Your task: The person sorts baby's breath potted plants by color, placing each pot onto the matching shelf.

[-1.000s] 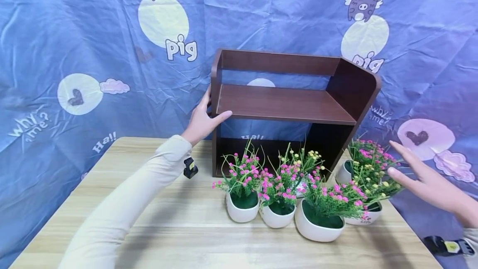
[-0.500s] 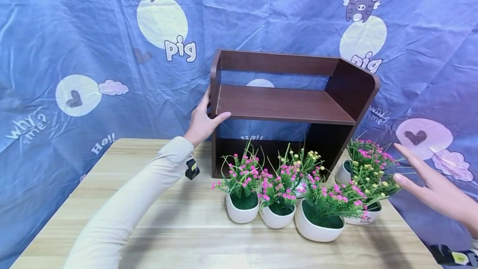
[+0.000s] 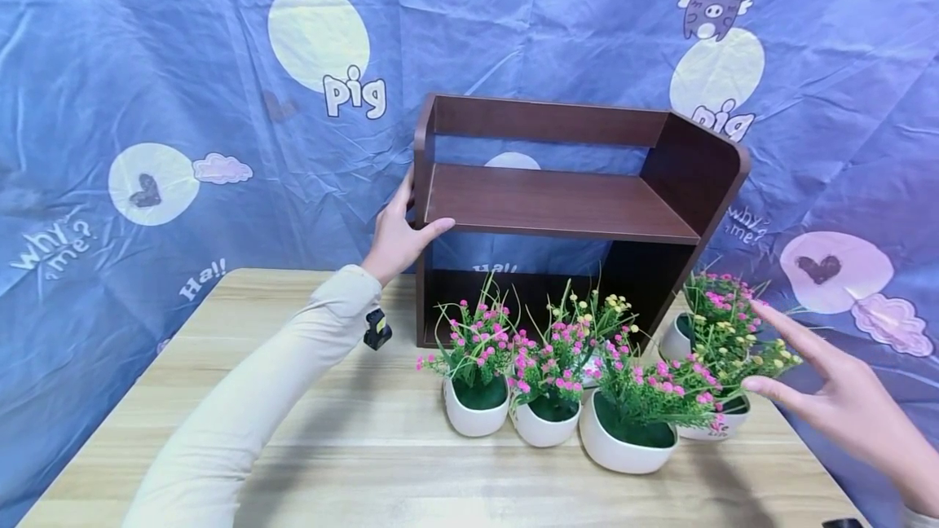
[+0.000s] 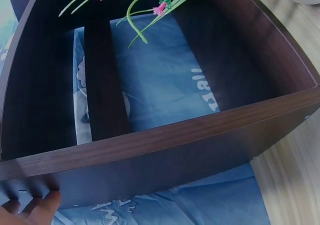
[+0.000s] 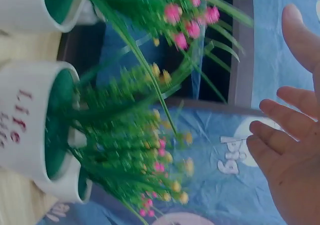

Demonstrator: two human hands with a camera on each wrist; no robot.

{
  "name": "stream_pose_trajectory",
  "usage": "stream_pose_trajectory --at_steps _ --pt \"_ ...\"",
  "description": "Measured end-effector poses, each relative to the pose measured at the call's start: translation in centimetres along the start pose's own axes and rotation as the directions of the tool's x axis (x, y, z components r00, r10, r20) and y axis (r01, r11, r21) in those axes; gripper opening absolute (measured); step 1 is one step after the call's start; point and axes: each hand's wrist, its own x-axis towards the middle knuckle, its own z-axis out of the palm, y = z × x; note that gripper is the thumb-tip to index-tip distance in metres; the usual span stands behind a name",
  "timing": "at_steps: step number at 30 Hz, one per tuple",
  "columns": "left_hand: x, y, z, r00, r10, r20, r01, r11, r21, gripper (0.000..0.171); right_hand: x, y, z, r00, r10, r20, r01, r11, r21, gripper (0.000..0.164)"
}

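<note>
My left hand (image 3: 396,243) grips the left side panel of a dark brown two-tier shelf (image 3: 557,198), its thumb across the front edge and its fingers along the outside. In the left wrist view, fingertips (image 4: 47,205) touch the outer face of that panel. My right hand (image 3: 844,398) is held with fingers spread at the right, overlapping a yellow-flowered potted plant (image 3: 741,357) in the head view. In the right wrist view nothing is in that hand's palm (image 5: 295,185), and a white pot (image 5: 25,115) with red lettering stands to the left.
In front of the shelf stand a left pink-flowered pot (image 3: 477,414), a middle one (image 3: 546,426) and a wider one (image 3: 627,446). More flowers (image 3: 609,312) show behind them. All stand on a wooden table (image 3: 352,446); a blue printed cloth (image 3: 469,15) hangs behind.
My right hand has shifted left and a little lower, closer to the plants at the right. The left hand keeps its place on the shelf, and the pots have not moved.
</note>
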Motion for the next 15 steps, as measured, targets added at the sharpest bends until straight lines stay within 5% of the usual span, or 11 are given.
stream_pose_trajectory --at_steps 6,15 --pt "0.0 -0.1 0.0 1.000 -0.004 0.002 0.004 1.000 -0.002 0.096 -0.8 -1.4 1.9 0.997 -0.061 -0.050 0.065 0.994 0.087 0.088" --pt "0.0 0.1 -0.1 1.000 -0.010 0.004 0.010 1.000 0.017 0.097 -2.9 -1.5 4.7 0.999 -0.027 -0.017 0.031 0.974 0.225 0.087"
